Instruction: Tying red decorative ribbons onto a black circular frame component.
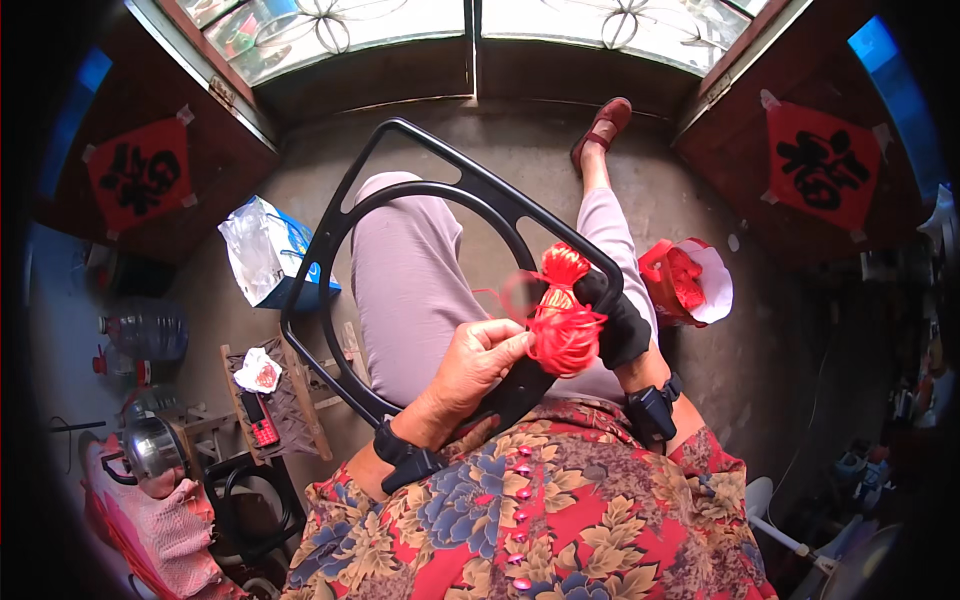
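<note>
A red tassel-like bundle of glossy cord [566, 340], narrowed at its middle, is held over my lap near a corner of a black frame. My left hand [482, 358] is bare and pinches strands at the bundle's left side between thumb and fingertips. On the other side, my right hand [622, 330], in a black glove, is closed around the bundle; its fingers are partly hidden. The black frame [440, 150] has rounded corners and a large round opening. It leans tilted across my legs, with a loose loop of red cord beside the bundle.
A red bag [672, 280] with red material stands right of my leg. Left are a blue-and-white bag [265, 255] and a small stool [290, 410] carrying a red phone [264, 432]. A metal pot [157, 457] is farther left. Double doors stand ahead.
</note>
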The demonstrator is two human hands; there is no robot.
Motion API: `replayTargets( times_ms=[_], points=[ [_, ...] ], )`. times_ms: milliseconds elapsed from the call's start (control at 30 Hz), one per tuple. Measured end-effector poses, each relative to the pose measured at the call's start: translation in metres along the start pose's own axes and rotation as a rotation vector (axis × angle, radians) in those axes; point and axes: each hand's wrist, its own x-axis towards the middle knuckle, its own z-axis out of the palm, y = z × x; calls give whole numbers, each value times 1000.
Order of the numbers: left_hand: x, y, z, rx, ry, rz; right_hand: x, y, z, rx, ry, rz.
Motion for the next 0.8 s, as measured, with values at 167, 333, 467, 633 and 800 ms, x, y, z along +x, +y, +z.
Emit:
replayTargets(
  times_ms=[167,333,467,633,800],
  points=[
    [-6,16,6,58,50,-33,-13,-1,-11,777,207,-11],
    [-4,13,1,51,88,-4,-62,-31,-54,821,475,-155],
    [-9,20,1,64,97,-7,-113,-51,-83,804,568,-255],
    [-8,14,-5,2,109,-9,-164,-65,-106,780,652,-320],
    [-6,12,-6,-9,96,-14,-182,-71,-104,711,662,-301]
  ],
)
